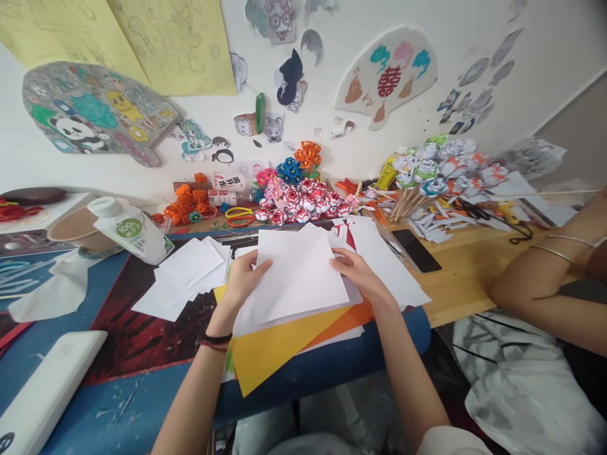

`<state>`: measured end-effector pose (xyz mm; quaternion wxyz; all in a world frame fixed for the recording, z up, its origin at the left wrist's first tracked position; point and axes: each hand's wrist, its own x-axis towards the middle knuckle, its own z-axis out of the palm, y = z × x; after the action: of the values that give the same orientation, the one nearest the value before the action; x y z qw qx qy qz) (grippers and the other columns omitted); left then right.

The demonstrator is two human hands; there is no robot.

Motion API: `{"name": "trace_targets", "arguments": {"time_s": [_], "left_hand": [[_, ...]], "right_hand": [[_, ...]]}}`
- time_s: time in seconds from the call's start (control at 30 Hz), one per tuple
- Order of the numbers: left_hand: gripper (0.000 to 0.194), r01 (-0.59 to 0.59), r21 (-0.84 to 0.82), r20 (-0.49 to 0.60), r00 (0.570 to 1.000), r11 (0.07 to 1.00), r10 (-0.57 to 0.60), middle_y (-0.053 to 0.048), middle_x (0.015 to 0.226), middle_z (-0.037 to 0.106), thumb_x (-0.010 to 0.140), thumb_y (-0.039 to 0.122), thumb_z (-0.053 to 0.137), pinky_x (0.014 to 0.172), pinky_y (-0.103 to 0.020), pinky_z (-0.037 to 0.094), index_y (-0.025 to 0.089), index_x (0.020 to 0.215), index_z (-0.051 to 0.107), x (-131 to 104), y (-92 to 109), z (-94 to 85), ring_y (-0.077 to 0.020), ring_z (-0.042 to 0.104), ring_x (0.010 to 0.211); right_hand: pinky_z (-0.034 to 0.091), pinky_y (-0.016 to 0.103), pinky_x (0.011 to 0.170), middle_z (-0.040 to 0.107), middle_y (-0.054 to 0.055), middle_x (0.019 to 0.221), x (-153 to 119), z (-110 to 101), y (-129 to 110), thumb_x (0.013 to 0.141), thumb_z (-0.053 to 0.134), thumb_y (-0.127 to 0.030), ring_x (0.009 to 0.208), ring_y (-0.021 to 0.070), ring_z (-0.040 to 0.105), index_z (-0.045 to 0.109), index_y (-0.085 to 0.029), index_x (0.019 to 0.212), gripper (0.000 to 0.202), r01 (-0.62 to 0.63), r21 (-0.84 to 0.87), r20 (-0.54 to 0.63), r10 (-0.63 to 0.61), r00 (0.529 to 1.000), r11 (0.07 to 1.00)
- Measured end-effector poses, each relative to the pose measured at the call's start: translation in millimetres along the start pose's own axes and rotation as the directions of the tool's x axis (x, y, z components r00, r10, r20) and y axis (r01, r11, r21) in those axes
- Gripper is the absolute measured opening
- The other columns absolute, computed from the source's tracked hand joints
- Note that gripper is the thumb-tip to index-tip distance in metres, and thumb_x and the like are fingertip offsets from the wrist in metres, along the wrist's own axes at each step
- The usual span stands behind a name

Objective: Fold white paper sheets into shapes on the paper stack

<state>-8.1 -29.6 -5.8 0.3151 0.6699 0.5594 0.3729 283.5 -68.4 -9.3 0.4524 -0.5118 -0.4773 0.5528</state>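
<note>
Both my hands grip a white sheet of paper [298,275] by its two sides, just above a pile of paper. My left hand [246,275] pinches its left edge, thumb on top and fingers behind. On the right edge, my right hand [358,272] does the same. Under the sheet lie a yellow sheet [258,360], an orange sheet [334,325] and more white paper. Smaller white paper pieces [175,284] overlap to the left of my left hand. Further white sheets [386,265] spread out right of my right hand.
A white glue bottle [133,230] stands tilted at left, near a white power bank [52,392]. Red-and-white paper flowers [306,201] heap along the wall. A phone [416,250] lies at right, by paper scraps [434,221]. Another person's arm [545,272] rests at far right.
</note>
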Motion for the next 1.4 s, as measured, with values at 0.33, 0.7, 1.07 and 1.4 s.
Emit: {"name": "trace_targets", "arguments": {"time_s": [0.33,0.7,1.07,1.4], "left_hand": [[0.033,-0.043,-0.18,0.014,0.999,0.983,0.046,-0.007,0.089,0.077,0.073,0.041,0.073,0.063,-0.027,0.047,0.015,0.093,0.077,24,2,-23.4,-0.019,0.064,0.072],[0.046,-0.474,0.356,0.224,0.88,0.805,0.418,-0.004,0.122,0.07,0.082,0.006,0.045,0.095,-0.041,0.044,0.027,0.11,0.075,39,-29,-28.1,-0.0239,0.061,0.109],[0.037,-0.594,0.65,0.475,0.804,0.474,0.358,-0.011,0.107,0.07,0.096,0.026,0.048,0.091,-0.045,0.035,0.028,0.13,0.061,15,7,-14.2,-0.029,0.057,0.102],[0.035,-0.589,0.677,0.422,0.802,0.441,0.423,-0.01,0.131,0.06,0.096,0.027,0.051,0.095,-0.046,0.039,0.027,0.131,0.059,-9,3,13.8,-0.029,0.056,0.115]], "right_hand": [[0.054,0.04,0.081,0.077,0.009,0.088,80,-6,10,0.052,0.087,-0.034,0.081,0.0266,0.071,0.077,-0.015,0.084,0.038,0.162,-0.033,-0.039,-0.163,0.986,0.986],[0.049,0.037,0.086,0.074,0.008,0.091,86,-10,19,0.07,0.07,-0.027,0.09,0.0242,0.068,0.074,-0.021,0.075,0.008,0.464,-0.352,0.056,-0.476,0.878,0.813],[0.046,0.039,0.091,0.07,0.007,0.107,78,-16,25,0.081,0.044,-0.003,0.104,0.0233,0.06,0.075,-0.023,0.09,0.038,0.567,-0.669,0.277,-0.547,0.79,0.481],[0.033,0.048,0.115,0.048,0.009,0.148,16,24,10,0.096,0.046,-0.02,0.139,0.0256,0.04,0.055,-0.021,0.138,0.043,0.559,-0.79,0.438,-0.407,0.802,0.252]]}}
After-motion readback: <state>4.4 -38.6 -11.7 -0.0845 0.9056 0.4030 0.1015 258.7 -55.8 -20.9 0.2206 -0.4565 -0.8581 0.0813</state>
